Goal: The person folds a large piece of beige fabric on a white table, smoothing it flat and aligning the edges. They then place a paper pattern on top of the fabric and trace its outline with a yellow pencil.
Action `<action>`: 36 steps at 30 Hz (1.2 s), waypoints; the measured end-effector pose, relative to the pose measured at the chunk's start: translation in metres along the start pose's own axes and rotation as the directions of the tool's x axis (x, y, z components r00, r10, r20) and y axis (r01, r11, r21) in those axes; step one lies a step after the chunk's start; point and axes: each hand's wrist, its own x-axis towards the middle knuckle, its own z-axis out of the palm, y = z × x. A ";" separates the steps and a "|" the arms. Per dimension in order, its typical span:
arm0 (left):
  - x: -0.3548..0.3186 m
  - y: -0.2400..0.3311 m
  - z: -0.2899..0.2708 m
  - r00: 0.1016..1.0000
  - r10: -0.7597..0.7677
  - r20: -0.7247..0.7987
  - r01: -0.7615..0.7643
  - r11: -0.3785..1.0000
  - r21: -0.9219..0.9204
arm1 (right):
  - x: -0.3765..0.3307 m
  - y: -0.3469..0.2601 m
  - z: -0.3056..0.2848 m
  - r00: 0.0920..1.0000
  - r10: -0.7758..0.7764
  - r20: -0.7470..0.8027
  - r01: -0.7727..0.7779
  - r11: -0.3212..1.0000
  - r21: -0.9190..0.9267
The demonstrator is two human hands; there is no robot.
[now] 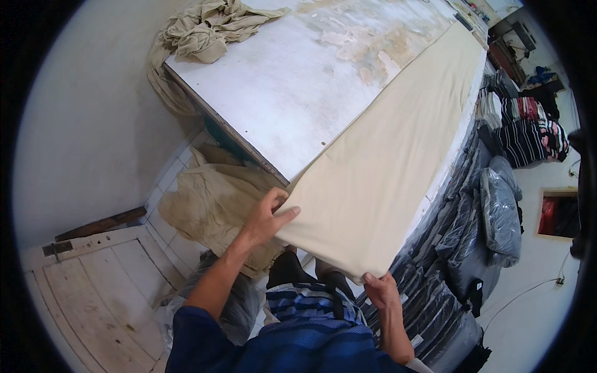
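A long strip of beige fabric [392, 137] lies along the right side of the white table [249, 99], and its near end hangs over the table's front edge. My left hand [267, 217] grips the cloth's left near corner by the table corner, thumb on top and fingers curled under. At the right near corner my right hand [380, 289] pinches the same cloth between thumb and fingers. Between my hands the end edge is stretched, sagging slightly. My curled fingertips are partly hidden by the cloth.
Crumpled beige cloth [208, 31] sits on the table's far left corner; more cloth [217, 199] lies on the tiled floor below. Plastic-wrapped dark bundles [448, 248] crowd the right side. Folded striped textiles [528, 140] are stacked farther back. A wooden door [99, 298] stands at lower left.
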 end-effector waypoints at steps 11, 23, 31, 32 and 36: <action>0.018 -0.054 -0.020 0.979 -0.171 0.115 0.160 0.982 0.100 | 0.013 0.042 -0.016 0.955 0.211 -0.208 -0.225 0.973 -0.046; 0.041 -0.082 0.003 0.965 0.068 -0.255 -0.021 0.983 0.182 | 0.031 0.057 -0.012 0.988 0.079 -0.136 -0.087 0.995 -0.057; 0.057 -0.103 0.002 0.902 0.078 -0.424 -0.007 0.986 0.167 | 0.038 0.059 -0.009 0.902 -0.062 -0.428 -0.050 0.968 -0.247; 0.058 -0.108 0.005 0.905 0.136 -0.403 -0.137 0.990 0.027 | 0.041 0.059 -0.006 0.872 -0.058 -0.486 -0.081 0.963 -0.259; 0.053 -0.117 0.013 0.949 -0.078 -0.306 0.031 0.988 -0.154 | 0.045 0.050 0.012 0.843 -0.270 -0.466 0.075 0.916 -0.394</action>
